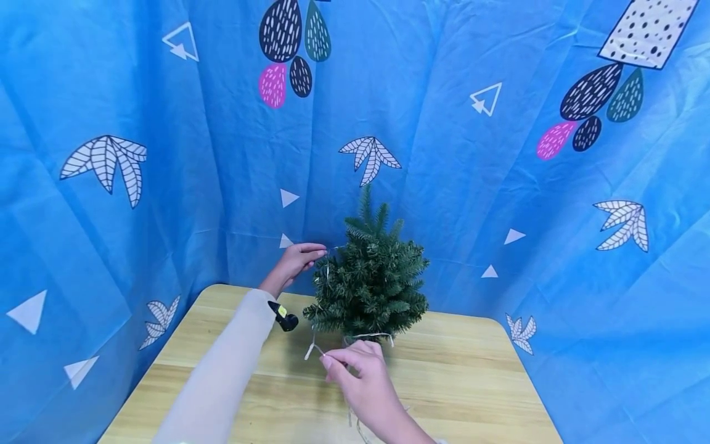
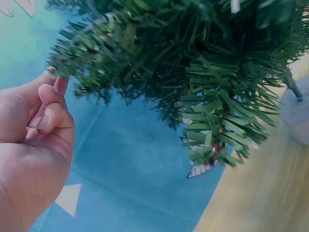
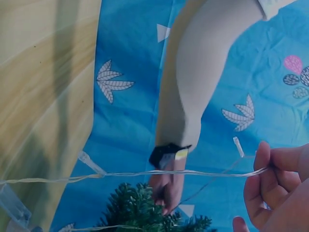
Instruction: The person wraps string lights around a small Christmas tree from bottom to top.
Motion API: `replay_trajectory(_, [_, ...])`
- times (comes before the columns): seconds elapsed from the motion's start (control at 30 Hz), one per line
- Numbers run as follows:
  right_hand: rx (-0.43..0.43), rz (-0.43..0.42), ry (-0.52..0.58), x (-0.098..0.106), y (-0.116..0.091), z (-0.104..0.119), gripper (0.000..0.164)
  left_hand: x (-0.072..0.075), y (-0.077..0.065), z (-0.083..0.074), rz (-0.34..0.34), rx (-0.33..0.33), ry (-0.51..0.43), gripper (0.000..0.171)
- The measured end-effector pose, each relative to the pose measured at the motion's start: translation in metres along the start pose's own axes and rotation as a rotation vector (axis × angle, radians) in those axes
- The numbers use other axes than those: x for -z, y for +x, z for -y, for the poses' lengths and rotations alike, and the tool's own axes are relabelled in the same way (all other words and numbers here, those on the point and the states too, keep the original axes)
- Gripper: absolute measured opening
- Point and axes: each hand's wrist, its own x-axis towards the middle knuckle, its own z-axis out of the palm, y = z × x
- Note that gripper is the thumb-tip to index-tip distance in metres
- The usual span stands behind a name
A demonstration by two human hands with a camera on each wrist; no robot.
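A small artificial Christmas tree [image 1: 374, 277] stands upright on the table. At its upper left, my left hand [image 1: 297, 262] pinches the string-light wire between thumb and fingers, with a branch tip [image 2: 63, 65] right at the fingertips. My right hand [image 1: 363, 376], low in front of the tree, pinches another stretch of the clear string lights [image 3: 188, 173] between thumb and index finger. Small clear bulbs [image 1: 309, 351] hang along the wire. Part of the string runs across the tree's lower front, and a loose length trails below the right hand.
The wooden table [image 1: 471, 382] has a pale grain. A blue patterned curtain [image 1: 455, 185] surrounds it at the back and sides. The tree's pale round base [image 2: 297, 116] shows in the left wrist view. A black wrist camera [image 1: 283, 316] sits on the left wrist.
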Motion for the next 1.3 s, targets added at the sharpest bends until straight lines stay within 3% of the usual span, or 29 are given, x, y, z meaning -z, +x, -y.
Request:
replay_trajectory(0.2, [0.009,-0.004,0.011,0.002,-0.001,-0.001,0.017,0.006,-0.029,-0.010,-0.001,-0.045,-0.030,0.041])
replay_trajectory(0.33, [0.027,-0.009,0.012,0.004,-0.001,-0.002,0.018,0.001,-0.054,-0.018,0.018,-0.083,-0.026,0.042])
replay_trajectory(0.63, [0.070,-0.032,-0.002,0.009,0.001,-0.001,0.017,-0.030,-0.138,-0.040,0.107,-0.185,0.007,0.042])
replay_trajectory(0.83, [0.156,-0.072,-0.033,0.018,0.003,-0.001,0.013,-0.052,-0.185,-0.052,0.225,-0.234,0.043,0.033])
replay_trajectory(1.03, [0.160,-0.083,-0.043,0.027,0.006,-0.001,0.010,-0.063,-0.210,-0.056,0.264,-0.259,0.180,0.022])
replay_trajectory(1.2, [0.130,-0.071,-0.058,0.035,0.008,0.003,0.010,-0.068,-0.220,-0.055,0.240,-0.278,0.256,0.018])
replay_trajectory(1.3, [0.074,-0.048,-0.075,0.041,0.009,0.004,0.008,-0.071,-0.222,-0.055,0.224,-0.339,0.319,0.013])
